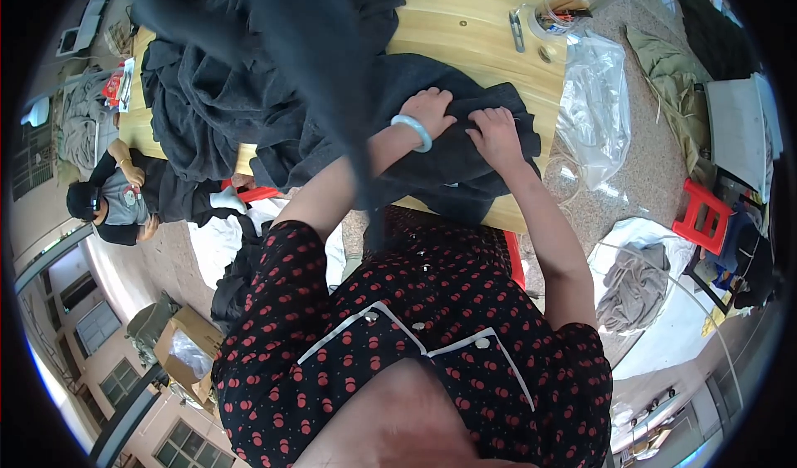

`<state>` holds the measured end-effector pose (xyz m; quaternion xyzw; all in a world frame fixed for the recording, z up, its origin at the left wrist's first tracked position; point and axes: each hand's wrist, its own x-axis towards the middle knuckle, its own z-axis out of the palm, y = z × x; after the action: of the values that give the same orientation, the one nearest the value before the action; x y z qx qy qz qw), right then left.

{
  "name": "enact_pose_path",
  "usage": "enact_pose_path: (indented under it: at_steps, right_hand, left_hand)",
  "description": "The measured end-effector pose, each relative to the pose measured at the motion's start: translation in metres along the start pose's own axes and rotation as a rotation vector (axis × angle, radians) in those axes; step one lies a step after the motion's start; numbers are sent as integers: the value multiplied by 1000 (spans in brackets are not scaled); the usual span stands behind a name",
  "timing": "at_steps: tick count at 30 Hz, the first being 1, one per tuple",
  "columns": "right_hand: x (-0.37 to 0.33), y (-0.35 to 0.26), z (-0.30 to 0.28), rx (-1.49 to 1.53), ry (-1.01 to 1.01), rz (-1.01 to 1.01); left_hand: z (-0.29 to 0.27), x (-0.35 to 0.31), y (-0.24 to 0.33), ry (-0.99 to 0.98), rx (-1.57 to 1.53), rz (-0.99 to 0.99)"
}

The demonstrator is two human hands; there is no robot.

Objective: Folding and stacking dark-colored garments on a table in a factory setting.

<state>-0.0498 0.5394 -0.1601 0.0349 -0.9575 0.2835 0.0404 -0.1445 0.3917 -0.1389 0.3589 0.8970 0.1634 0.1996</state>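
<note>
A dark grey garment [448, 157] is spread over the near right part of the wooden table. My left hand [429, 111], with a pale bracelet [415, 133] at its wrist, rests on this cloth with its fingers laid over it and the thumb apart. Close to its right, my right hand [498, 138] lies on the same garment near its right edge, fingers bent slightly and spread. A blurred dark strip [320, 61] hangs very near the camera and covers part of the cloth and my left forearm.
More dark cloth [207, 95] is heaped on the table's left. A clear tub of tools [558, 16] and small snips [516, 31] are at the far right of the wooden table [448, 7]. Clear plastic [594, 107] hangs beside it; a red stool [702, 219] stands right. Another person [124, 190] sits left.
</note>
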Motion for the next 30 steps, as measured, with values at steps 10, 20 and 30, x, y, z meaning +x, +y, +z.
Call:
enact_pose_path:
  at_steps: [10,20,30]
  right_hand:
    - [-23,8,14,-9,-140,26]
    - [-25,-1,8,164,-95,51]
    - [-24,-3,14,8,-108,43]
  left_hand:
    - [69,39,-48,-139,166,349]
    - [-29,88,-40,339,-1479,-930]
    - [35,19,14,-179,91,-69]
